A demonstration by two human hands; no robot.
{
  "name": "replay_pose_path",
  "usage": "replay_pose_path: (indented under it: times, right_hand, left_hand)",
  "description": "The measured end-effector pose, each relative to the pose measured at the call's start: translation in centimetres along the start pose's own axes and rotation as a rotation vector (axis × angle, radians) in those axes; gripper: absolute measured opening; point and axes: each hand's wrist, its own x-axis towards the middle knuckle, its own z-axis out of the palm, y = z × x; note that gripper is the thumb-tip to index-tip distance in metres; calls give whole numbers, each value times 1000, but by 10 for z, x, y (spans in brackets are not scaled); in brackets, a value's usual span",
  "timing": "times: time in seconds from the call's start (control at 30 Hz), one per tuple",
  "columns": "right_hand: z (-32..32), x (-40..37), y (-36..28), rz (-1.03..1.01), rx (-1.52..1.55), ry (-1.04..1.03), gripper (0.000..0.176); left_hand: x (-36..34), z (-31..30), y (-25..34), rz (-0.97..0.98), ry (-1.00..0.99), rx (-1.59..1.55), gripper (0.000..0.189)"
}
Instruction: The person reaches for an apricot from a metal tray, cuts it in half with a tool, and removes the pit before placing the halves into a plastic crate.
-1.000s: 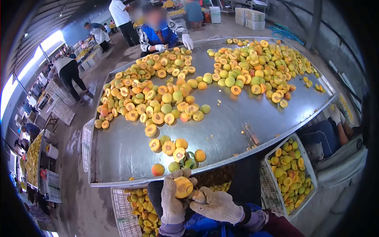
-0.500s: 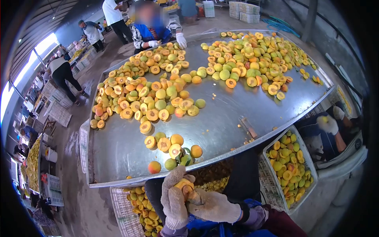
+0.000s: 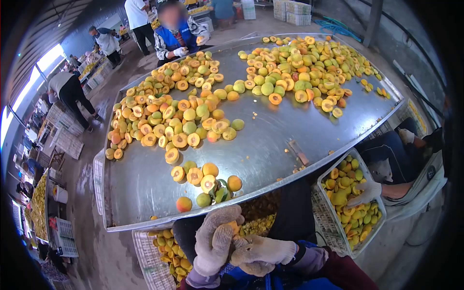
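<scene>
My left hand [image 3: 215,239], in a grey work glove, is wrapped around a yellow peach [image 3: 234,227] that barely shows between the fingers. My gloved right hand [image 3: 261,252] presses against that fruit from the right; whether it holds a tool is hidden. Both hands are below the near rim of a big steel table [image 3: 270,145]. Just past that rim lies a small cluster of peach halves and whole peaches [image 3: 205,181]. Large heaps of peaches [image 3: 179,116] cover the far half.
A white crate [image 3: 355,205] of halved peaches stands at my right, with a co-worker's gloved hand [image 3: 366,192] reaching into it. Another crate [image 3: 166,251] of peaches sits under the table at my left. A person in blue [image 3: 174,38] works at the far side; other people stand at the left.
My hands have closed tighter over the peach, now almost hidden, and sunk lower. The co-worker's gloved hand at the right has moved down into the white crate.
</scene>
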Motion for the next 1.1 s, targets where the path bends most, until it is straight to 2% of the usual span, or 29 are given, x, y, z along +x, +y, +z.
replay_pose_path:
  times: [0.03,0.07,0.13,0.17,0.2,0.27,0.3,0.37,0.4,0.47,0.6,0.67,0.7,0.73,0.77,0.83,0.9,0.93,0.97,1.0,1.03,1.1]
  right_hand:
    - [-3,1,6,34,85,-60,31]
    - [0,2,12,36,88,-59,31]
    - [7,7,14,-176,211,-120,33]
    - [12,4,9,-176,212,-121,33]
    - [17,-3,0,-155,320,-168,32]
    - [22,-7,-5,-136,428,-216,32]
    - [22,-8,-4,-120,481,-261,32]
    - [23,-9,-1,-105,535,-306,31]
    - [24,-9,2,-107,588,-371,31]
    - [26,-10,5,-111,643,-435,30]
    - [25,-9,7,-72,611,-362,32]
    - [24,-8,4,-81,607,-371,33]
    - [22,-8,-1,-63,494,-466,34]
    - [19,-9,-5,-43,373,-561,35]
    - [18,-9,-7,-38,364,-570,35]
    - [8,-11,-4,-59,366,-413,36]
    - [-3,-15,-1,-20,359,-382,36]
    - [2,-19,-7,-50,343,-279,36]
    - [2,-21,-11,-83,326,-177,35]
    - [-10,-19,-4,-14,348,-217,29]
    - [-15,-16,10,1,329,-247,29]
    - [-22,3,22,-125,257,-190,31]
  left_hand:
    - [0,-1,-1,-264,-63,-345,37]
    - [3,0,-1,-257,-75,-470,34]
    - [6,-2,-1,-223,-123,-427,41]
    - [7,-4,-1,-191,-176,-384,50]
    - [8,-7,-1,-191,-174,-382,50]
    - [11,-9,-1,-100,-301,-274,30]
    - [10,-8,-3,-100,-302,-274,30]
    - [7,-3,-10,-20,-292,-483,33]
    - [3,2,-8,-19,-292,-482,33]
    - [-6,16,-1,-191,-104,-891,40]
    - [-8,32,-7,-208,11,-945,49]
    - [0,37,-18,-332,-6,-1520,51]
    - [4,41,-21,-448,6,-1844,52]
    - [2,37,-29,-521,79,-1642,50]
    - [-1,30,-34,-588,149,-1435,49]
    - [-9,13,-32,-574,359,-879,49]
    - [-26,-27,-43,-547,494,-556,46]
    - [-34,-45,-45,-514,621,-388,41]
    - [-55,-72,-75,-509,667,-169,39]
    - [-79,-112,-112,-600,577,277,28]
    - [-101,-125,-134,-593,615,287,28]
    - [-128,-150,-155,-280,304,1451,17]
